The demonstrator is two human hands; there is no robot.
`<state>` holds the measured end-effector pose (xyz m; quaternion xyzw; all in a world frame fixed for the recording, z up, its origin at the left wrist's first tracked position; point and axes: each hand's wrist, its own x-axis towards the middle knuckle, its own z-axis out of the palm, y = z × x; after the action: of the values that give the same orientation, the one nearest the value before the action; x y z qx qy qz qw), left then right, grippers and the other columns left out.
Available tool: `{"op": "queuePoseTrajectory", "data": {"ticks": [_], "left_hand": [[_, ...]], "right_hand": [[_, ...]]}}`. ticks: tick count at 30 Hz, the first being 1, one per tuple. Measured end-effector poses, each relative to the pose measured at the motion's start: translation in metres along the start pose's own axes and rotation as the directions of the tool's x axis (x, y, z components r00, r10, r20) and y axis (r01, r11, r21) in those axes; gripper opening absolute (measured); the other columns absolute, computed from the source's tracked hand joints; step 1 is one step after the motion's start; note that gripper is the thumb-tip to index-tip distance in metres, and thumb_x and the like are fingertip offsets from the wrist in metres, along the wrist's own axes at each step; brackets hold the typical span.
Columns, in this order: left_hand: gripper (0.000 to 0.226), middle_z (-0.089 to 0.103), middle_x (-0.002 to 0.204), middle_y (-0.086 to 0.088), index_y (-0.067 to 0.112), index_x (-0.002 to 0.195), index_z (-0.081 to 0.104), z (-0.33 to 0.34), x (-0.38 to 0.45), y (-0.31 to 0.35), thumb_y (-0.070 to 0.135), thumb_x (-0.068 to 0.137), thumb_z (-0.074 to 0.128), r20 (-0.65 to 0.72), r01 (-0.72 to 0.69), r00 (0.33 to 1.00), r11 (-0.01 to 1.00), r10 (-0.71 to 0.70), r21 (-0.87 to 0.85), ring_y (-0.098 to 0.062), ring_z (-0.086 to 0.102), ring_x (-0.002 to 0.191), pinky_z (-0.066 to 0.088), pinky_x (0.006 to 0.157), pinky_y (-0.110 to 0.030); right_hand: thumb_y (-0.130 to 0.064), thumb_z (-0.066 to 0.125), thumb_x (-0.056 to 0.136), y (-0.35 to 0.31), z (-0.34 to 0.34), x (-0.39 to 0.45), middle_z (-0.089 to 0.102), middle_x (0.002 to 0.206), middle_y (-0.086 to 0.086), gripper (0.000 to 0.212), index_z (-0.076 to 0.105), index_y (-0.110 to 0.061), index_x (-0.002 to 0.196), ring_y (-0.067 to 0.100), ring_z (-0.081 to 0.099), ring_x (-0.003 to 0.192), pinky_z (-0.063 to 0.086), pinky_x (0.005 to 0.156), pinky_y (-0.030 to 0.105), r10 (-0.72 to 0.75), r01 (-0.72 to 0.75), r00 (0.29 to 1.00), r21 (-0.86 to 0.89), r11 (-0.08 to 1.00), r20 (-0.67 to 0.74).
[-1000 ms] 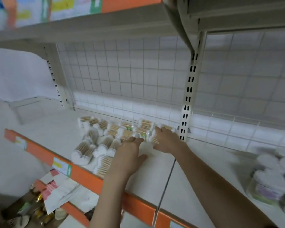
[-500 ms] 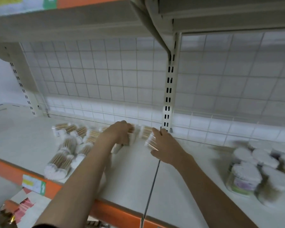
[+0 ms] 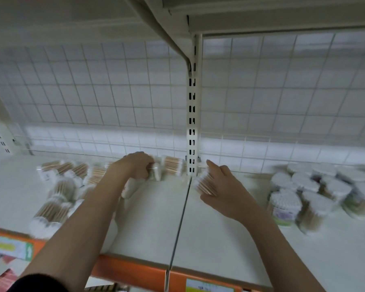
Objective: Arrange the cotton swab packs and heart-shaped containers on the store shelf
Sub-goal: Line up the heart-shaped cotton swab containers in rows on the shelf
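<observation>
Several clear cotton swab packs with wooden sticks lie scattered on the left half of the white shelf. My left hand reaches to the back row and grips one pack there. My right hand holds another swab pack just right of the shelf seam, near the slotted upright. Several heart-shaped containers with white swab tips stand clustered on the right half of the shelf, blurred.
A slotted upright post and a wire grid back panel close the rear. An upper shelf hangs overhead. An orange price rail runs along the front edge, with goods below at bottom left.
The view has swung right and closer. My left hand reached farther back into the row of packs. My right hand drew a pack rightward, away from the group.
</observation>
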<state>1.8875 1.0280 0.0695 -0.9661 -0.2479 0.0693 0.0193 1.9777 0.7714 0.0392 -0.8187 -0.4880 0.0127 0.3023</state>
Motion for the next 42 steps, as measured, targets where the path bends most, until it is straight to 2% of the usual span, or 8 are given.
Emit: {"op": "queuePoseTrajectory", "data": {"ticks": [3, 9, 20, 28, 31, 35, 38, 42], "left_hand": [[0.015, 0.048, 0.069, 0.007, 0.023, 0.07, 0.051, -0.011, -0.011, 0.013, 0.02, 0.077, 0.064, -0.018, -0.075, 0.997, 0.974, 0.073, -0.212, -0.01, 0.046, 0.065, 0.034, 0.056, -0.024], [0.024, 0.062, 0.092, 0.008, 0.033, 0.102, 0.064, -0.015, -0.043, 0.041, 0.037, 0.078, 0.062, -0.076, -0.162, 0.987, 0.848, 0.143, -0.504, -0.015, 0.058, 0.09, 0.044, 0.08, -0.029], [0.021, 0.061, 0.079, 0.006, 0.021, 0.085, 0.062, 0.025, -0.077, 0.102, 0.042, 0.085, 0.061, -0.231, -0.205, 0.973, 0.536, 0.02, -0.819, -0.011, 0.052, 0.064, 0.043, 0.06, -0.022], [0.04, 0.063, 0.079, 0.005, 0.022, 0.08, 0.054, 0.023, -0.074, 0.123, 0.06, 0.071, 0.066, -0.177, -0.052, 0.981, 0.774, -0.078, -0.631, -0.015, 0.061, 0.076, 0.05, 0.07, -0.032], [0.052, 0.054, 0.069, 0.006, 0.021, 0.066, 0.043, 0.02, -0.073, 0.139, 0.071, 0.076, 0.049, -0.224, -0.036, 0.973, 0.921, -0.056, -0.389, -0.014, 0.053, 0.068, 0.039, 0.061, -0.029], [0.059, 0.055, 0.071, 0.001, 0.021, 0.061, 0.043, 0.028, -0.068, 0.154, 0.066, 0.089, 0.02, -0.234, -0.054, 0.971, 0.903, -0.052, -0.426, -0.022, 0.058, 0.078, 0.041, 0.069, -0.032], [0.055, 0.058, 0.099, 0.001, 0.026, 0.098, 0.057, 0.036, -0.067, 0.152, 0.064, 0.091, 0.017, -0.224, -0.073, 0.972, 0.824, -0.066, -0.561, -0.025, 0.056, 0.099, 0.04, 0.081, -0.035], [0.052, 0.048, 0.122, 0.006, 0.028, 0.135, 0.039, 0.043, -0.08, 0.149, 0.057, 0.093, 0.029, -0.241, -0.126, 0.968, 0.71, -0.063, -0.693, -0.017, 0.049, 0.108, 0.036, 0.092, -0.033]], "right_hand": [[-0.027, 0.064, 0.084, -0.001, -0.008, -0.008, 0.034, 0.113, -0.007, 0.081, 0.014, -0.026, 0.148, 0.013, 0.045, 0.094, 0.031, 0.075, 0.021, 0.006, -0.004, 1.0, 0.064, 0.998, -0.025], [-0.028, 0.066, 0.084, 0.0, -0.022, -0.026, 0.035, 0.119, -0.009, 0.08, 0.016, -0.028, 0.147, 0.01, 0.043, 0.096, 0.032, 0.078, 0.023, 0.041, -0.03, 0.996, 0.134, 0.99, -0.084], [-0.031, 0.066, 0.083, 0.01, -0.026, -0.068, 0.035, 0.117, -0.012, 0.081, 0.016, -0.034, 0.147, 0.006, 0.044, 0.1, 0.034, 0.084, 0.019, 0.054, -0.031, 0.989, 0.167, 0.986, -0.134], [-0.031, 0.07, 0.08, 0.022, -0.021, -0.087, 0.04, 0.119, -0.013, 0.075, 0.026, -0.033, 0.14, 0.008, 0.045, 0.108, 0.037, 0.088, 0.021, 0.083, -0.058, 0.989, 0.192, 0.98, -0.122], [-0.03, 0.07, 0.079, 0.025, -0.016, -0.091, 0.041, 0.111, -0.015, 0.073, 0.025, -0.032, 0.136, 0.005, 0.047, 0.098, 0.037, 0.077, 0.012, 0.114, -0.086, 0.988, 0.226, 0.97, -0.109], [-0.025, 0.07, 0.08, 0.029, -0.009, -0.097, 0.036, 0.118, -0.012, 0.074, 0.023, -0.028, 0.137, 0.0, 0.041, 0.094, 0.033, 0.077, 0.0, 0.114, -0.088, 0.989, 0.239, 0.967, -0.098], [-0.028, 0.07, 0.081, 0.034, -0.008, -0.101, 0.033, 0.126, -0.015, 0.073, 0.023, -0.031, 0.136, -0.003, 0.038, 0.099, 0.03, 0.08, -0.003, 0.132, -0.106, 0.986, 0.224, 0.969, -0.103], [-0.034, 0.069, 0.082, 0.038, -0.008, -0.104, 0.037, 0.125, -0.014, 0.07, 0.023, -0.033, 0.136, 0.0, 0.039, 0.105, 0.029, 0.079, -0.002, 0.164, -0.138, 0.98, 0.211, 0.968, -0.112]]}}
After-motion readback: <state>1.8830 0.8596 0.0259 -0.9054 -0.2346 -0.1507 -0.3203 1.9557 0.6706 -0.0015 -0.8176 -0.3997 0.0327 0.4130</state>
